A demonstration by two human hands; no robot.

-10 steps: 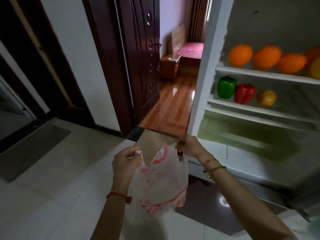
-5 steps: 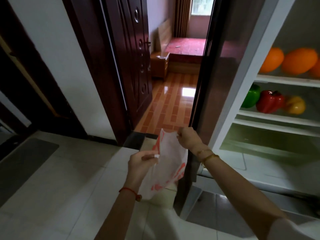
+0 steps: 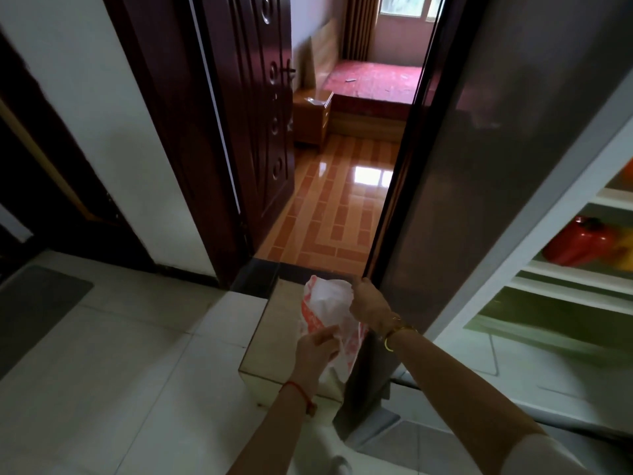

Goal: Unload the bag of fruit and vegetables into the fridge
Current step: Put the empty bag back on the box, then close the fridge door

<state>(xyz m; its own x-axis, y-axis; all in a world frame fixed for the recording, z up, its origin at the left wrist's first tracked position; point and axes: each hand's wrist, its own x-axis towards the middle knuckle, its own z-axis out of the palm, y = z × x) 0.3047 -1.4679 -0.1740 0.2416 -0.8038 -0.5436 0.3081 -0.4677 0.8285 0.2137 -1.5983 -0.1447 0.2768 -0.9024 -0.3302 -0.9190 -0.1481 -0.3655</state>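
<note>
- left hand [image 3: 313, 351] pinches the lower side of the white and red bag [image 3: 329, 313], fingers curled on the plastic
- right hand [image 3: 368, 305] grips the bag's top, fingers clamped
- just right of those fingers, the fridge door [image 3: 479, 200] edge; beyond it shelves with a red pepper [image 3: 579, 241]

Bag [image 3: 329, 303]: white with red-orange print. Pepper [image 3: 579, 245]: red. Door [image 3: 246, 114]: dark brown, carved rings. Bedroom floor [image 3: 329, 214]: orange brick-pattern tiles. Bedspread [image 3: 376, 77]: red.
</note>
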